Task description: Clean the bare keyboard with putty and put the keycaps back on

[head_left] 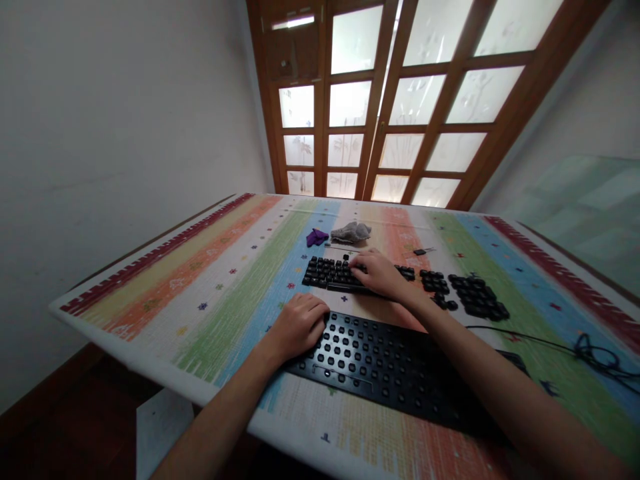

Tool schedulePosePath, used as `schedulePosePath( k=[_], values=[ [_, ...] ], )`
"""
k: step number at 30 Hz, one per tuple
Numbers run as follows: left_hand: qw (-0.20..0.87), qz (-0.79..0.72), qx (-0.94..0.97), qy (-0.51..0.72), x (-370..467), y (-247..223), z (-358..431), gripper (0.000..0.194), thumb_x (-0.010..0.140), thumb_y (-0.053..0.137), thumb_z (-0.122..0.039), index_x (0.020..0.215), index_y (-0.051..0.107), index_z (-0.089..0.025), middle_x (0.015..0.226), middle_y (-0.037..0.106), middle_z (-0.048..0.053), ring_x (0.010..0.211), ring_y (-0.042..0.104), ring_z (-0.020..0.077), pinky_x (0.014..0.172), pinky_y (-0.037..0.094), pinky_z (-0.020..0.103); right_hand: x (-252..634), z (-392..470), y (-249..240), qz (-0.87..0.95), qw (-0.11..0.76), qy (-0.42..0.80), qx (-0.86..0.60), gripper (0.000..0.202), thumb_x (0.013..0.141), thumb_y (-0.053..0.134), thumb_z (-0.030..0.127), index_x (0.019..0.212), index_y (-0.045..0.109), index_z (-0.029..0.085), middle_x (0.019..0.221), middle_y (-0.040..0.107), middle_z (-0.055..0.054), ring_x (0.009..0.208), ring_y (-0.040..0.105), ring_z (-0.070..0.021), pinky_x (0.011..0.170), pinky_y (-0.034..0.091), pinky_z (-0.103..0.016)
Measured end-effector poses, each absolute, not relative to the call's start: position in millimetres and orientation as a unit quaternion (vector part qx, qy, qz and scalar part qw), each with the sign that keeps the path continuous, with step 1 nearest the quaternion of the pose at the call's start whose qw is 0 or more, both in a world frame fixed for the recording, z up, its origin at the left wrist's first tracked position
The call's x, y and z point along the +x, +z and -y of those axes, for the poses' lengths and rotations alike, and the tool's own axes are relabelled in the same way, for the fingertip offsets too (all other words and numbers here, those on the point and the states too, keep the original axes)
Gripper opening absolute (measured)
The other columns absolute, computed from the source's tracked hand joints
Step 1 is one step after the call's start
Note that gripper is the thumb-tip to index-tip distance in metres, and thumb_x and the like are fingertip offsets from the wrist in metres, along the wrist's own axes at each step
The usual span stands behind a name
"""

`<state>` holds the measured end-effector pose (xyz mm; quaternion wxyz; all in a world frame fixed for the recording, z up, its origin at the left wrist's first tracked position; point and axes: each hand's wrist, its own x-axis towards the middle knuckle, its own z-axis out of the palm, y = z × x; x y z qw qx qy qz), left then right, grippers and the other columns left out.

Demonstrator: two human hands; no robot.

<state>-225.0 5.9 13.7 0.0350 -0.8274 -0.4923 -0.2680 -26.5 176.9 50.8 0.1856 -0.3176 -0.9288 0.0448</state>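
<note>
A black keyboard (370,353) with its keycaps taken off lies across the front of the table, bare key sockets facing up. My left hand (301,323) is closed over its far left corner, fingers curled and thumb side near the sockets. Beyond it, loose black keycaps (327,272) are laid out in keyboard order. My right hand (375,272) reaches over the keyboard to these keycaps, thumb and fingertips drawn together among them. Whatever is between those fingertips is too small to make out. My right forearm hides part of the keyboard and some keycaps.
Behind the keycaps lie a purple cloth (317,237), a grey cloth (351,232), a thin rod (343,248) and a small black-handled wire tool (420,252). More keycaps (477,297) sit at right. A coiled black cable (597,353) rests on the striped tablecloth (215,320).
</note>
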Motion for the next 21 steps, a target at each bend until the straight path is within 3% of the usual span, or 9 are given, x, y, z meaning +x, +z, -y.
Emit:
schedulePosePath(
  k=[5, 10, 14, 21],
  values=[
    [0.04, 0.49, -0.829, -0.268, -225.3, 13.2, -6.4, 0.014, 0.089, 0.054, -0.012, 0.096, 0.065, -0.017, 0.098, 0.07, 0.008, 0.091, 0.062, 0.0237, 0.084, 0.048, 0.04, -35.8, -199.9, 49.9, 0.911, 0.125, 0.012, -0.393, 0.026, 0.095, 0.054, 0.02, 0.109, 0.075, 0.015, 0.112, 0.074, -0.01, 0.107, 0.062, -0.0248, 0.096, 0.042, -0.033],
    [0.041, 0.488, -0.83, -0.268, -225.2, 13.3, -6.5, 0.015, 0.09, 0.053, -0.012, 0.098, 0.065, -0.017, 0.098, 0.07, 0.008, 0.091, 0.062, 0.0228, 0.084, 0.048, 0.039, -50.0, -216.5, 43.7, 0.9, 0.096, -0.006, -0.425, 0.035, 0.099, 0.047, 0.028, 0.105, 0.077, 0.011, 0.108, 0.074, -0.016, 0.108, 0.061, -0.0291, 0.1, 0.04, -0.037],
    [0.039, 0.482, -0.834, -0.265, -225.4, 13.8, -6.9, 0.016, 0.089, 0.053, -0.012, 0.099, 0.065, -0.017, 0.098, 0.071, 0.008, 0.092, 0.062, 0.0229, 0.085, 0.048, 0.039, -57.3, -225.6, 36.8, 0.888, 0.073, -0.019, -0.454, 0.039, 0.099, 0.046, 0.031, 0.105, 0.078, 0.01, 0.112, 0.071, -0.02, 0.114, 0.057, -0.0331, 0.099, 0.04, -0.04],
    [0.035, 0.479, -0.836, -0.265, -225.7, 15.0, -7.0, 0.015, 0.089, 0.053, -0.013, 0.098, 0.064, -0.016, 0.098, 0.071, 0.008, 0.091, 0.062, 0.0232, 0.084, 0.048, 0.039, -64.7, -235.0, 29.8, 0.88, 0.054, -0.007, -0.472, 0.034, 0.095, 0.052, 0.031, 0.109, 0.077, 0.012, 0.118, 0.067, -0.019, 0.116, 0.056, -0.0322, 0.098, 0.041, -0.038]
  ],
)
